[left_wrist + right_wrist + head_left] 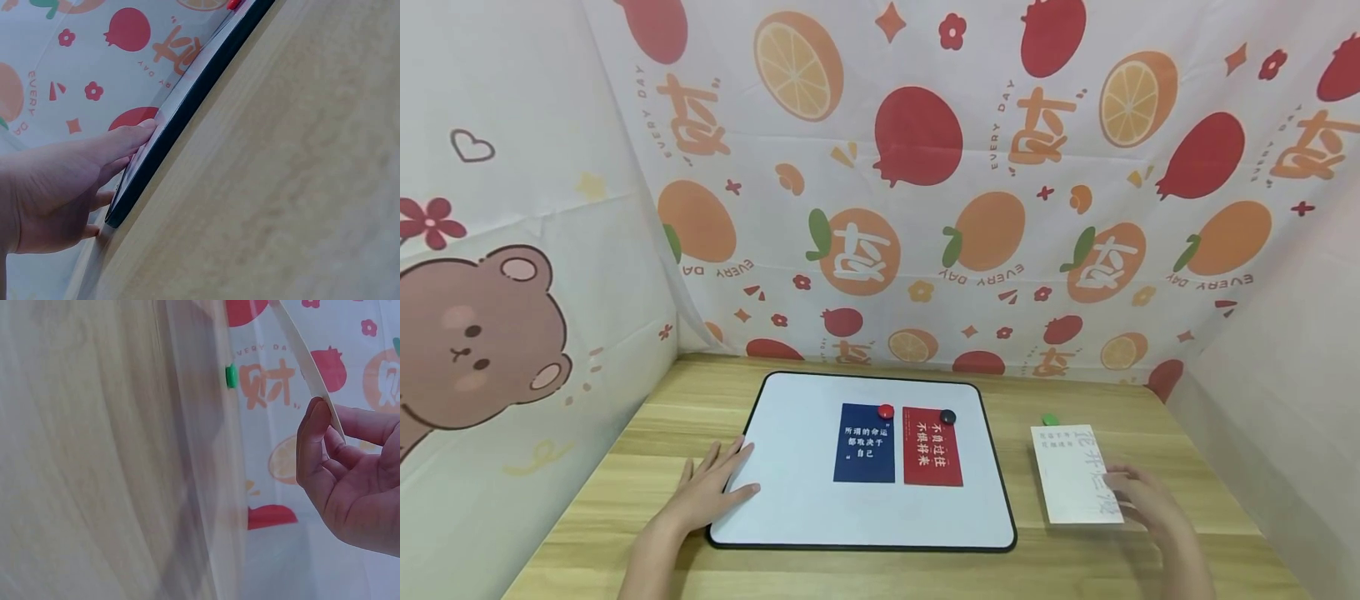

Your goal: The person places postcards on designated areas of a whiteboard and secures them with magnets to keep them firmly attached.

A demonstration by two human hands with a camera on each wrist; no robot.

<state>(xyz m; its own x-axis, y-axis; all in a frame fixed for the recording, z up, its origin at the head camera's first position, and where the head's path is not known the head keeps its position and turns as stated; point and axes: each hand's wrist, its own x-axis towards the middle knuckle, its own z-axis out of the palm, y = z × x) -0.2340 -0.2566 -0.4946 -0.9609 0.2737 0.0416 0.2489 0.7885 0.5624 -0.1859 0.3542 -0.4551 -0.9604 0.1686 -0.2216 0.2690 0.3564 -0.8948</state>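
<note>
A whiteboard (790, 508) with a black rim lies on the wooden table. On it are a blue card (865, 462) with a red round magnet (886, 412) at its top and a red card (932, 471) with a black magnet (948, 416). My left hand (703, 492) rests on the board's left edge, fingers spread; the thumb (134, 136) touches its surface in the left wrist view. To the right of the board, my right hand (1150, 500) pinches the edge of a white card (1071, 483) printed with grey characters. The right wrist view shows this card (315, 375) raised above the table.
A green magnet (1049, 420) lies on the table (1195, 467) just behind the white card. Fruit-patterned cloth (917, 233) hangs behind the table, and a bear-printed cloth (587, 275) stands along the left side.
</note>
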